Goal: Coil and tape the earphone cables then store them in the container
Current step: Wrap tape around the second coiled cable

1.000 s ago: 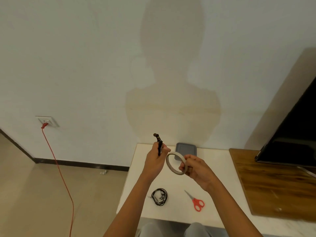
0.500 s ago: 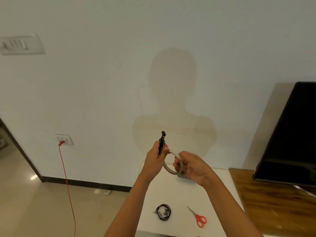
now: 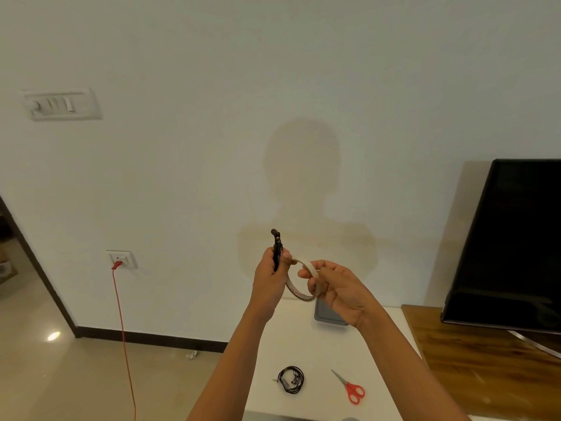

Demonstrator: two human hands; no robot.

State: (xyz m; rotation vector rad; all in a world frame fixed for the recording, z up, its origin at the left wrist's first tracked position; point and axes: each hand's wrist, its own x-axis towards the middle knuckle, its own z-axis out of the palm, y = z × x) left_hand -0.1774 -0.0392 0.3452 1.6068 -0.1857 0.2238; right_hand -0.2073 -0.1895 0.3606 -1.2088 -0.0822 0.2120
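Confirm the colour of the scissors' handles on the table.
Red, with grey metal blades; the scissors show clearly in the head view.

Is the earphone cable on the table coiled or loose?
Coiled: the earphone cable lies in a round loop on the table beside the scissors. Taped? Cannot tell.

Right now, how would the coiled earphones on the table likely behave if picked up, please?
The earphones look like thin loose loops, so they are probably floppy and light. Nothing visibly binds them, so the coil may well unravel.
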